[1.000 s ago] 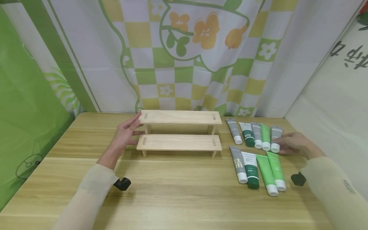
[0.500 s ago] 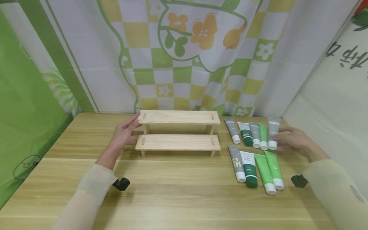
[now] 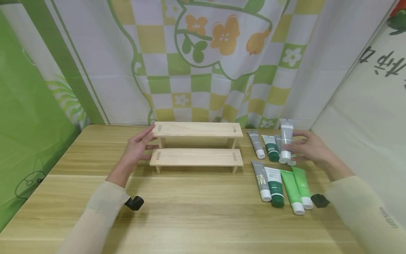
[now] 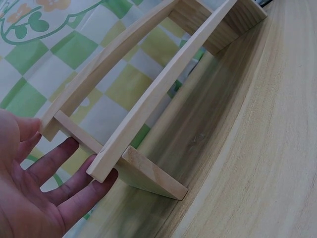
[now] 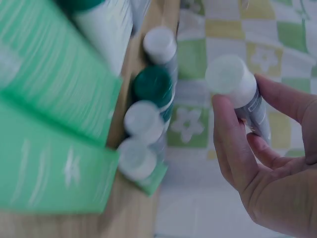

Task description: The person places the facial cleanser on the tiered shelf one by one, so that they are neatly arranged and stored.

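My left hand (image 3: 137, 150) rests against the left end of the two-tier wooden shelf (image 3: 196, 157). In the left wrist view its extended fingers touch the ends of the boards (image 4: 148, 99). My right hand (image 3: 312, 151) pinches a grey tube with a white cap (image 3: 287, 135), raised over the back row of tubes with its cap down. Seen in the right wrist view, thumb and fingers hold that tube (image 5: 256, 115) just below its cap. Beneath it, a green tube and a smaller grey one are partly hidden.
Right of the shelf, the back row includes a grey tube (image 3: 256, 144) and a white-and-green tube (image 3: 271, 147). Nearer the front lie a grey tube (image 3: 261, 180), a white-and-green tube (image 3: 275, 186) and two green ones (image 3: 292, 190). A patterned curtain (image 3: 203, 84) hangs behind the table.
My right hand has lifted the grey tube from the right end of the back row and moved it left and upward. My left hand has stayed at the shelf's end.
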The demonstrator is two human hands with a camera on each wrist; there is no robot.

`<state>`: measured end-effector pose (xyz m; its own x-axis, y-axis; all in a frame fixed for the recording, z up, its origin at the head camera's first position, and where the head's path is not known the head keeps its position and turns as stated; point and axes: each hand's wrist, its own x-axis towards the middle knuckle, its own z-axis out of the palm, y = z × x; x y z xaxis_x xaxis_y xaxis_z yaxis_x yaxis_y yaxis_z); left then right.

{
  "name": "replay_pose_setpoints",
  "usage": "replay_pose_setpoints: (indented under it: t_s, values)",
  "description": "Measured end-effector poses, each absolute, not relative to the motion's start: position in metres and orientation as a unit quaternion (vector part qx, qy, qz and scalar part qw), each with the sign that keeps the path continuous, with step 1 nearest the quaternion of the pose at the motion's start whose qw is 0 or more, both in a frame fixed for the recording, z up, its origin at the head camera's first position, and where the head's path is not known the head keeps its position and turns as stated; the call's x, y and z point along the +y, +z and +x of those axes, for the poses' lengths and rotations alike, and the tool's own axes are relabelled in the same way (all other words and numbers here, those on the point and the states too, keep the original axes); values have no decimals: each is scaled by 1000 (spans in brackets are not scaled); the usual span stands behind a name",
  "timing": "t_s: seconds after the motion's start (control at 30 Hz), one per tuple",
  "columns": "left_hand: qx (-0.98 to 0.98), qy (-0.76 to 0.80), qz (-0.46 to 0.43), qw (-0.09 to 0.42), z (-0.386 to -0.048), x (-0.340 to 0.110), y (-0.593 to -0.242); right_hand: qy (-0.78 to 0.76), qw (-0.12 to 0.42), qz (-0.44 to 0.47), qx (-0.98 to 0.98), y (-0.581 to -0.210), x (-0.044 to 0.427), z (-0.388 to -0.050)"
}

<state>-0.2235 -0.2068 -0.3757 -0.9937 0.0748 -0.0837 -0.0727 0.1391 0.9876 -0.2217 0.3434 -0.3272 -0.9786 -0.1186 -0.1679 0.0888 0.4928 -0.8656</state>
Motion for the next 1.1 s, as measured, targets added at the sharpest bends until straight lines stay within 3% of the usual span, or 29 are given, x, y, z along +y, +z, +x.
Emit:
replay_pose_setpoints:
  t_s: [1.1]
  values:
    - [757,652,5,47,-224,-207,-378,-553,64,-65,828,-289,224,-213]
